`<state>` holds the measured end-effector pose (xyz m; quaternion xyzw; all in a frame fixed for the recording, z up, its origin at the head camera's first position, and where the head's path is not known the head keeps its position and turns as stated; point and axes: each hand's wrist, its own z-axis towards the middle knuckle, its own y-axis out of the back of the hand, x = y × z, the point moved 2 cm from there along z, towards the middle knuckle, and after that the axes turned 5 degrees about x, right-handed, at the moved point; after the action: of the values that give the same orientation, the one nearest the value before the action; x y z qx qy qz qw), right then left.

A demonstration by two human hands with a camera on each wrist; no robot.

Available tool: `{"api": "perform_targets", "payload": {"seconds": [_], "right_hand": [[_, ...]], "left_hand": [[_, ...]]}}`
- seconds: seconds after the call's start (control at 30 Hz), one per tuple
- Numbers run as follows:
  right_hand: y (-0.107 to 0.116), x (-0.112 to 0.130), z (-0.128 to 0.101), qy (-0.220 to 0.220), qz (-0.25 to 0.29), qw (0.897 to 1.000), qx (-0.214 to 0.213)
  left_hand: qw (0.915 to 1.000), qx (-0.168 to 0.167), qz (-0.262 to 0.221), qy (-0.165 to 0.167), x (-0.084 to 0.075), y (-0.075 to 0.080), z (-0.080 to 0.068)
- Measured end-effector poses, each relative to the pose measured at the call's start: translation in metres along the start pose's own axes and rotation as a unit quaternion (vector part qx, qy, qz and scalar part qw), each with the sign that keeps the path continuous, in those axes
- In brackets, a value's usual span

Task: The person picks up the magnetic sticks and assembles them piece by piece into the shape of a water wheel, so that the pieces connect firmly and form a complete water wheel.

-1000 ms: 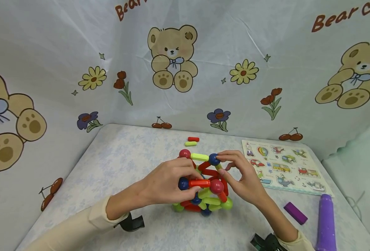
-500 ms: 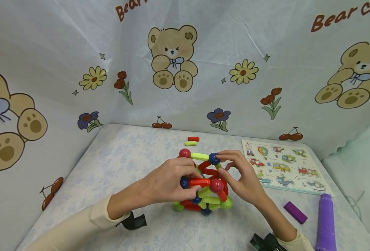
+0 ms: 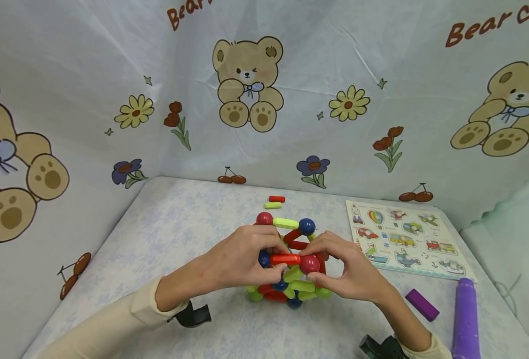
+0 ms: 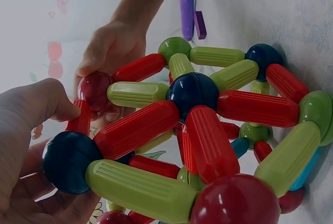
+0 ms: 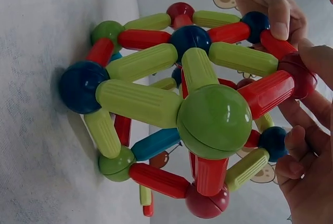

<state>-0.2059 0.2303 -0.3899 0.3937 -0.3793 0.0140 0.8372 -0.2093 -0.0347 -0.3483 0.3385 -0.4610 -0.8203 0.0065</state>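
Note:
A magnetic stick-and-ball structure [image 3: 302,286] in red, lime green and blue stands on the table. My left hand [image 3: 246,257] pinches a red magnetic rod [image 3: 285,259] along its upper near edge, between a dark blue ball [image 4: 72,161] and a red ball [image 3: 309,264]. Thumb and fingers of my right hand [image 3: 354,269] hold that red ball. The right wrist view shows the red rod meeting the ball, with a large green ball [image 5: 214,121] closest to the camera. Behind my hands, another blue ball [image 3: 307,227] sits at the structure's far top. My hands hide part of the structure.
A loose red rod [image 3: 277,199] and lime rod [image 3: 273,205] lie behind the structure. To the right are a picture board [image 3: 408,239], a purple block [image 3: 422,304] and a purple cylinder [image 3: 466,319]. A bear-print curtain [image 3: 291,149] hangs behind the table.
My right hand has left the far blue ball and come down and nearer, onto the red ball. The left hand stays on the red rod.

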Motion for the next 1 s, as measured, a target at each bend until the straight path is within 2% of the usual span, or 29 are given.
{"api": "perform_targets", "payload": {"seconds": [0.37, 0.63, 0.87, 1.0], "right_hand": [[-0.0028, -0.0008, 0.0002, -0.012, 0.006, 1.0, 0.004], [-0.0041, -0.0049, 0.0007, 0.006, 0.004, 1.0, -0.003], [-0.0048, -0.0065, 0.0008, 0.022, 0.007, 1.0, -0.006], [-0.0044, -0.0067, 0.0007, 0.025, 0.009, 1.0, -0.007]], "left_hand": [[0.9999, 0.004, -0.009, -0.003, -0.0025, 0.0017, 0.0005], [0.9997, 0.011, -0.02, 0.006, -0.0029, 0.0034, 0.0008], [0.9989, 0.036, -0.014, 0.027, -0.0013, 0.0036, 0.0001], [0.999, 0.031, -0.024, 0.022, 0.0025, 0.003, -0.0002]]}}
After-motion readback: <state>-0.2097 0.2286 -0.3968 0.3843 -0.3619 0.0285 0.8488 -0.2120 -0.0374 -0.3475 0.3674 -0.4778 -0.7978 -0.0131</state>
